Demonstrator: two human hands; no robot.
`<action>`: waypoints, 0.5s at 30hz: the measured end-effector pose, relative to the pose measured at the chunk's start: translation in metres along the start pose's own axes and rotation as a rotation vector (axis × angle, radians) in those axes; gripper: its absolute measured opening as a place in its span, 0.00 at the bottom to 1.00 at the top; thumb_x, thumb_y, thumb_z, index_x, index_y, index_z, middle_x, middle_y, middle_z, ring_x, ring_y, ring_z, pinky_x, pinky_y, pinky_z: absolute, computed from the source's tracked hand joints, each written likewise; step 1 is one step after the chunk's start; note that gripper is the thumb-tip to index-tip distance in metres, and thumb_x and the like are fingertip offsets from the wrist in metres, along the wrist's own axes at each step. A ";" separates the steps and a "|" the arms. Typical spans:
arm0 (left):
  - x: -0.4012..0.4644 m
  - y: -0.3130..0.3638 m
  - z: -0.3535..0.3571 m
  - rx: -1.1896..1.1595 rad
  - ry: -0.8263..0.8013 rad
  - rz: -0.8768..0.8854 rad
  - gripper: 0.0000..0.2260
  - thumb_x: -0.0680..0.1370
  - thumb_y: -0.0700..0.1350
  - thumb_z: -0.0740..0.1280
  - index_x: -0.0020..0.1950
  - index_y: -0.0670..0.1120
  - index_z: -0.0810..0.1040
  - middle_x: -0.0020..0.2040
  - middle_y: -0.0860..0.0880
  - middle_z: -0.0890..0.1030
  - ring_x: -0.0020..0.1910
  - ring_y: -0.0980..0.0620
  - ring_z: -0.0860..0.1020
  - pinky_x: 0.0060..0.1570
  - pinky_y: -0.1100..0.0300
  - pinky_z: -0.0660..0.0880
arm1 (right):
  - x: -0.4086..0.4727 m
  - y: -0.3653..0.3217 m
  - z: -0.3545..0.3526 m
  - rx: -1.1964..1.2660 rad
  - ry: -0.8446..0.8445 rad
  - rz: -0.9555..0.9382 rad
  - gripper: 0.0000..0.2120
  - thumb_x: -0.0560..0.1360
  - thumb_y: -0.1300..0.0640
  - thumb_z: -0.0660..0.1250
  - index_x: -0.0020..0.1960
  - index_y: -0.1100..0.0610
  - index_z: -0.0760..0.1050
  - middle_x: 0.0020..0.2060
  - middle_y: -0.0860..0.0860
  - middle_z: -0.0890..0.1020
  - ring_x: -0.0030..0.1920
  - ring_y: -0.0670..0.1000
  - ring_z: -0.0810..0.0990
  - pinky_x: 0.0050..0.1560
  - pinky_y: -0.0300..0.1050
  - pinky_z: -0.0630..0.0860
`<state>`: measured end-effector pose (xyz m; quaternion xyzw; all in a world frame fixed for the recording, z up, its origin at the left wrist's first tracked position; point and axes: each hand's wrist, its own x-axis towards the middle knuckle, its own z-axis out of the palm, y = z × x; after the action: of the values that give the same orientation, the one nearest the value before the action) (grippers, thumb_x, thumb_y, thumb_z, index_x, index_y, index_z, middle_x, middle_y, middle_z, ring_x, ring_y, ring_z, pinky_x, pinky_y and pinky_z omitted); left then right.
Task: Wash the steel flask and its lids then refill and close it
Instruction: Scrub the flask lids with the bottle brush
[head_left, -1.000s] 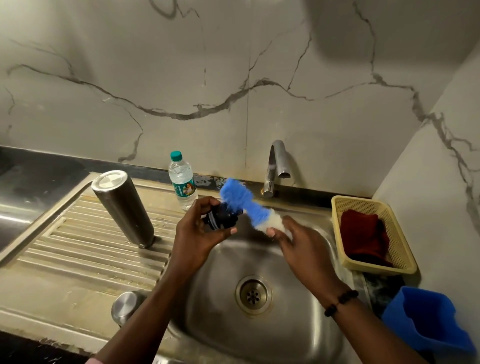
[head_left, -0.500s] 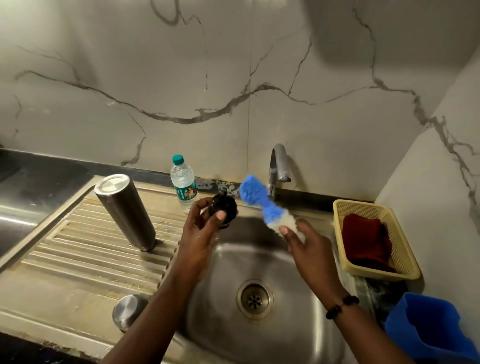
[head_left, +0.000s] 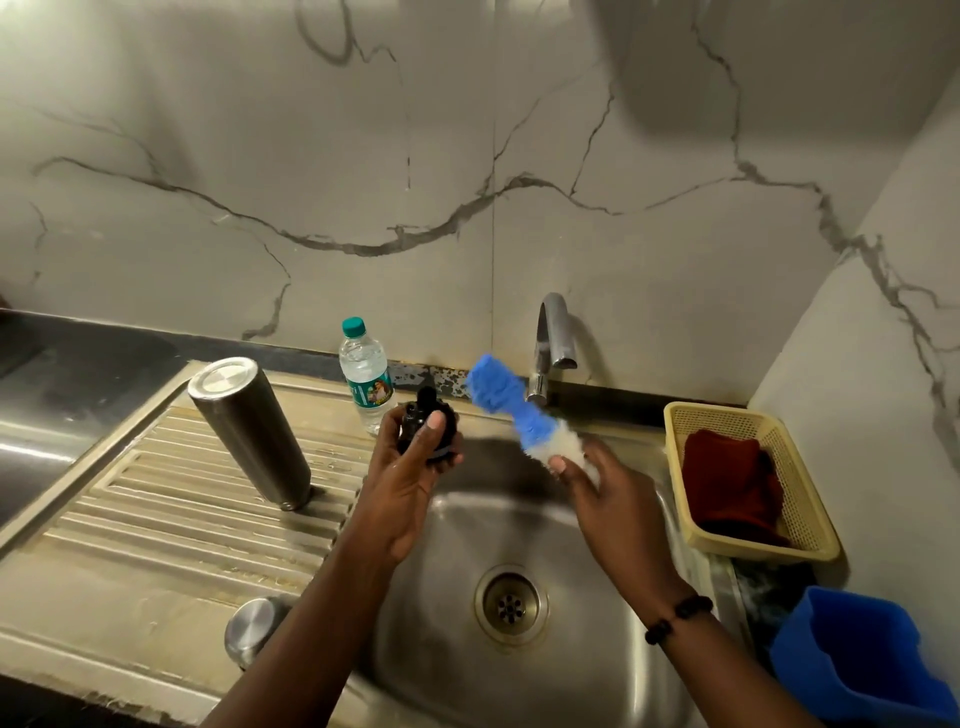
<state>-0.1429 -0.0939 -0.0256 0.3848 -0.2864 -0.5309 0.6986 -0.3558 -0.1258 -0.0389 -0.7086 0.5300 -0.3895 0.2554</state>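
While our left hand (head_left: 415, 467) grips the black lid (head_left: 427, 426) above the sink (head_left: 467, 675), our right hand (head_left: 592, 483) grips the brush (head_left: 506, 402), its bristles slanting toward the lid, just beside it.

Flask (head_left: 249, 428): brushed steel, satin. Sink (head_left: 571, 670): glossy steel. Basket (head_left: 800, 499): matt woven plastic. Cloth (head_left: 727, 483): red fabric. Wall (head_left: 467, 130): polished marble.

Ribbed steel drainboard (head_left: 156, 499) carries an inverted steel flask (head_left: 249, 434), water bottle (head_left: 366, 376) and steel lid (head_left: 252, 631)
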 end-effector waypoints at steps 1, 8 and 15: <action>0.001 0.002 -0.001 -0.015 -0.014 0.010 0.32 0.59 0.57 0.84 0.58 0.47 0.79 0.53 0.47 0.84 0.49 0.51 0.83 0.45 0.59 0.81 | 0.000 -0.002 -0.002 0.090 0.017 -0.004 0.14 0.77 0.44 0.64 0.58 0.50 0.77 0.38 0.44 0.82 0.39 0.42 0.81 0.39 0.34 0.75; 0.003 0.004 -0.006 -0.093 0.082 -0.013 0.19 0.82 0.50 0.60 0.68 0.40 0.73 0.60 0.37 0.81 0.56 0.42 0.81 0.53 0.53 0.81 | 0.000 -0.006 -0.002 0.153 0.017 -0.009 0.12 0.75 0.42 0.64 0.55 0.45 0.77 0.38 0.40 0.83 0.41 0.40 0.82 0.41 0.34 0.76; 0.000 0.005 0.005 0.060 0.041 -0.005 0.16 0.71 0.47 0.71 0.57 0.46 0.78 0.48 0.49 0.85 0.45 0.51 0.83 0.45 0.59 0.81 | -0.001 -0.008 0.005 0.143 -0.058 -0.020 0.15 0.76 0.41 0.63 0.57 0.48 0.77 0.41 0.42 0.83 0.41 0.40 0.80 0.38 0.32 0.72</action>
<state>-0.1443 -0.0939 -0.0191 0.4172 -0.2869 -0.5158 0.6911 -0.3474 -0.1223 -0.0358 -0.7048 0.4860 -0.4084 0.3166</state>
